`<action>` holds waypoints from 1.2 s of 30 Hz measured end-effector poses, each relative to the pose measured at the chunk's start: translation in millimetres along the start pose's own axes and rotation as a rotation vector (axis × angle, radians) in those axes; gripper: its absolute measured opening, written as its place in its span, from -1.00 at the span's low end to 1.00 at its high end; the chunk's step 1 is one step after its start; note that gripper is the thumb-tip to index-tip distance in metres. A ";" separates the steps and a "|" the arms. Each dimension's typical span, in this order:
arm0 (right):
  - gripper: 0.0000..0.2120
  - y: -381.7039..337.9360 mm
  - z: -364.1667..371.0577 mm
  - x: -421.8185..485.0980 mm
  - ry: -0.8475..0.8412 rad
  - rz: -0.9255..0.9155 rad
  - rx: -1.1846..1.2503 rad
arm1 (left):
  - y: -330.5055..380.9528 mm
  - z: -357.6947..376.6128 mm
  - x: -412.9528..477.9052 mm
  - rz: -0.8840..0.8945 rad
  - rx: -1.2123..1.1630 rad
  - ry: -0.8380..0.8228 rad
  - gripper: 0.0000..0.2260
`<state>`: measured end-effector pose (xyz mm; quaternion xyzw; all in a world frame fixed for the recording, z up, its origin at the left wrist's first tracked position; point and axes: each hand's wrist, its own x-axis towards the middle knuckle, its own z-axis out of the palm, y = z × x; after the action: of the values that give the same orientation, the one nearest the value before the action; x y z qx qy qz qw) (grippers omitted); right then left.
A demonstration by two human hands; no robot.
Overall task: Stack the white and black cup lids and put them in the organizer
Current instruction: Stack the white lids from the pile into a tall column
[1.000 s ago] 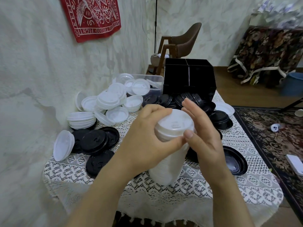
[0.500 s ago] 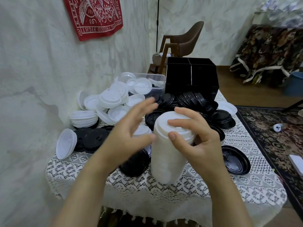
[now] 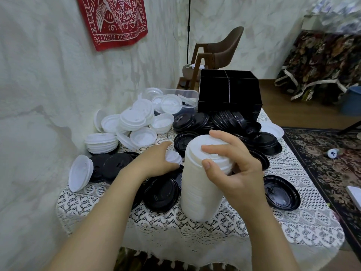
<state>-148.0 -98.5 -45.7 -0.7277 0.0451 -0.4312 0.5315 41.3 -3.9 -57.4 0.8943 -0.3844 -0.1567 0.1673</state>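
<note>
A tall stack of white lids (image 3: 199, 188) stands on the lace-covered table (image 3: 273, 227) at the centre. My right hand (image 3: 232, 171) grips its top, thumb on the near side and fingers over the lid. My left hand (image 3: 156, 163) reaches left of the stack and closes on a small white lid stack (image 3: 174, 157) lying among black lids (image 3: 162, 192). The black organizer (image 3: 229, 94) with its dividers stands at the back of the table.
Loose white lids (image 3: 134, 118) pile up at the back left beside a clear plastic box (image 3: 187, 94). More black lids (image 3: 230, 120) lie in front of the organizer, and one black lid (image 3: 281, 192) sits at the right. The wall runs along the left.
My left hand let go of the tall stack and moved left and down to the small white lids. My right hand shifted from beside the stack's top to gripping it.
</note>
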 end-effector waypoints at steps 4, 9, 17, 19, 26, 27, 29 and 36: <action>-0.85 0.6 0.0 0.1 -0.004 0.007 -0.006 | 0.2 -2.9 -3.2 -0.006 -0.046 0.071 -0.24; -0.79 0.3 0.7 0.1 -0.008 0.004 -0.009 | 14.6 -20.4 -26.9 0.038 -0.168 0.306 -0.31; -0.58 -2.4 -0.4 -0.5 0.001 0.058 0.009 | 46.0 -38.8 -78.2 0.347 -0.696 0.601 -0.57; -0.45 -2.7 -1.5 -0.8 -0.001 0.074 0.038 | 55.2 -34.2 -86.1 0.425 -0.778 0.539 -0.55; -0.17 -8.5 -9.3 -0.4 -0.077 0.157 0.215 | 79.2 -17.3 -87.0 0.493 -0.660 0.392 -0.50; -0.15 -9.1 -9.7 -0.3 -0.076 0.174 0.231 | 79.3 -16.5 -86.0 0.485 -0.641 0.378 -0.50; -0.12 -8.2 -10.5 -0.3 -0.089 0.185 0.231 | 78.6 -15.2 -84.5 0.477 -0.618 0.363 -0.49; -0.29 0.5 -20.2 -1.5 -0.192 0.182 0.296 | 76.8 -10.2 -83.2 0.469 -0.603 0.334 -0.46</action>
<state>-162.4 -112.8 -45.7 -0.6726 -0.0043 -0.3119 0.6711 -57.9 9.7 -3.5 0.7065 -0.4820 -0.0726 0.5130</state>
